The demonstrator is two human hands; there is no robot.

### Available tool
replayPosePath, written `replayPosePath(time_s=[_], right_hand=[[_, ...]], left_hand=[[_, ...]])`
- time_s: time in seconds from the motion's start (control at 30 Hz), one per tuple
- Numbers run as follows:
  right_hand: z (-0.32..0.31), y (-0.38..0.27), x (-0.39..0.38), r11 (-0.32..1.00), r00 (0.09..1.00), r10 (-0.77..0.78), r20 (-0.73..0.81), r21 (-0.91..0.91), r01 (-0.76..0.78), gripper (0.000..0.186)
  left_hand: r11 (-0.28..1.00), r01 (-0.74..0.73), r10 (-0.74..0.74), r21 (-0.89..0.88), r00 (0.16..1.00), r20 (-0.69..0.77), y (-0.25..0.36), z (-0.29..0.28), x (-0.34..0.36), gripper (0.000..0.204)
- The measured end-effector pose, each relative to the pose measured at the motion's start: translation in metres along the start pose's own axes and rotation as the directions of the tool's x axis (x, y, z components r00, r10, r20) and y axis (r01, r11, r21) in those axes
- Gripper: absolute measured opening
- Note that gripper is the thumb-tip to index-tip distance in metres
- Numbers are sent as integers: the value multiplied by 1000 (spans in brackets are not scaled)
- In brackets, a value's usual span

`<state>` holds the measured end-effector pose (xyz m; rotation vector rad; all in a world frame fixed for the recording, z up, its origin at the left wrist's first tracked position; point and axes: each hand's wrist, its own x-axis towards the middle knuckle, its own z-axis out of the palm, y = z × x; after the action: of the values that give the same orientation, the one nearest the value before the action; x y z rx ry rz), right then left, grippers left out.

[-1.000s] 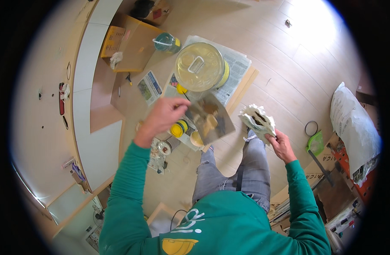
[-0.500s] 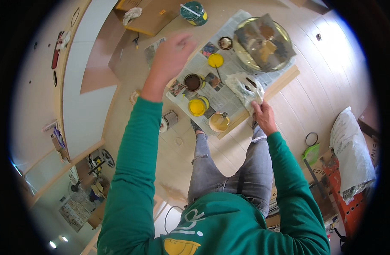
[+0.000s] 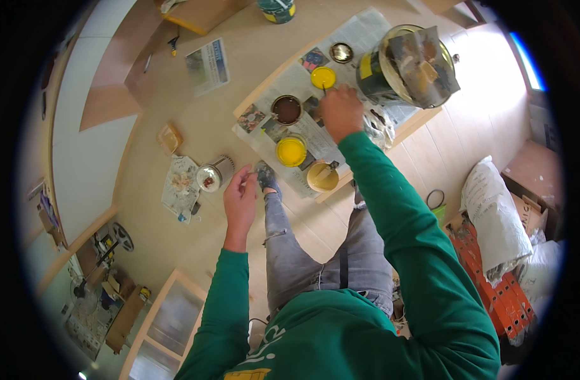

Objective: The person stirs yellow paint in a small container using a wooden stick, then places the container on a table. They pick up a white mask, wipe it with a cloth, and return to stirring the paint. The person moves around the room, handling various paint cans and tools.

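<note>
My right hand point(image 3: 342, 114) is closed on a thin dark stick point(image 3: 324, 90), whose end rests by a yellow-coated lid point(image 3: 323, 77). Most of the stick is hidden under the fingers. Partly behind my right wrist lies a crumpled white rag point(image 3: 380, 130) with dark stains. My left hand point(image 3: 240, 196) hangs with loosely bent fingers, nothing visible in them, beside a tin point(image 3: 214, 174) on the floor. On the newspaper-covered board point(image 3: 274, 85) stand a can of brown paint point(image 3: 286, 110), a can of yellow paint point(image 3: 292, 151) and a tan-coloured pot point(image 3: 322, 176) with a brush on its rim.
A large paint bucket point(image 3: 380, 79) carries a stained grey sheet point(image 3: 423, 63). Behind the yellow lid lies another lid point(image 3: 341, 52). Left of the tin are a littered paper point(image 3: 181, 190) and a small tray point(image 3: 170, 138). White sacks point(image 3: 495, 218) lie at the right.
My right hand has let go of the white rag and moved left and away from me to the stick. My left hand has come back nearer to me, beside the tin. The view has shifted.
</note>
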<state>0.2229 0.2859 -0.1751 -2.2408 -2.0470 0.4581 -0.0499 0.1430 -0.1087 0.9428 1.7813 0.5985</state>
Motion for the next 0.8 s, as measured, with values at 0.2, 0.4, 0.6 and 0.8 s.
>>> replayPosePath(time_s=[0.2,0.4,0.6,0.8], right_hand=[[-12,4,7,986,989,140,-51,101,-134,17],[-50,93,-115,847,954,278,-108,496,-190,17],[-26,165,-161,847,958,279,-73,488,-210,18],[-4,174,-143,917,967,242,86,307,-257,22]], left_hand=[[997,-71,72,-33,996,44,12,0,-18,34],[987,-138,151,-77,971,188,37,49,-45,33],[832,-496,323,248,797,510,84,137,-76,40],[612,-711,438,348,670,599,104,212,-60,43]])
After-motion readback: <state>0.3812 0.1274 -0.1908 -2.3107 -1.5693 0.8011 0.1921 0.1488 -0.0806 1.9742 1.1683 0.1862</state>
